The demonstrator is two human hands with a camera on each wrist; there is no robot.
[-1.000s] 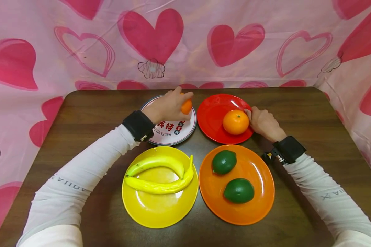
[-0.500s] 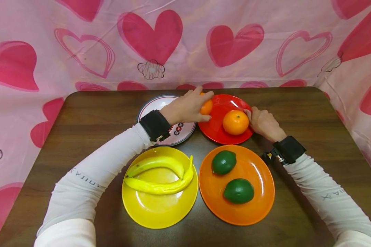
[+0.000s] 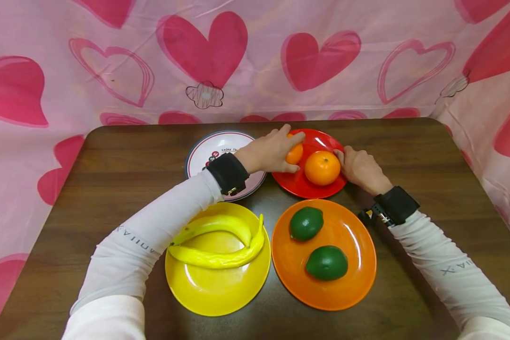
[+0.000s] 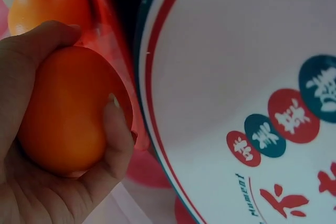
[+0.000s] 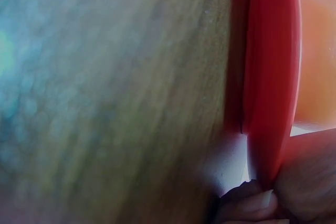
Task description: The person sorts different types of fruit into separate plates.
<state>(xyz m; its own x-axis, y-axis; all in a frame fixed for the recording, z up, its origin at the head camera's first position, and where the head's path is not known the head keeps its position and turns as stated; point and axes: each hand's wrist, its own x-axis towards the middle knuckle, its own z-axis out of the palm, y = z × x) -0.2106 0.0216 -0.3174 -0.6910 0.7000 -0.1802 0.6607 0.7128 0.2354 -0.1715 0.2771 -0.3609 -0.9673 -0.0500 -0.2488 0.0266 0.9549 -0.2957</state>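
Observation:
In the head view my left hand (image 3: pixel 272 152) grips an orange (image 3: pixel 295 154) over the left part of the red plate (image 3: pixel 288 181). The left wrist view has thumb and fingers curled round that orange (image 4: pixel 68 111). A second orange (image 3: pixel 322 168) sits on the red plate, to the right of the held one. My right hand (image 3: pixel 362 170) pinches the plate's right rim; the right wrist view has the red rim (image 5: pixel 273 72) between thumb and fingers. Whether the held orange touches the plate is hidden.
Left of the red plate lies a white plate (image 3: pixel 214 141) with printed characters, partly under my left wrist. Nearer, a yellow plate (image 3: pixel 216 297) carries two bananas (image 3: pixel 216 259), and an orange plate (image 3: pixel 335 296) carries two limes (image 3: pixel 327 262). A heart-patterned curtain (image 3: pixel 255 61) hangs behind the table.
My left hand has moved right with the orange, from above the white plate to over the red plate. My right hand stays on the red plate's rim.

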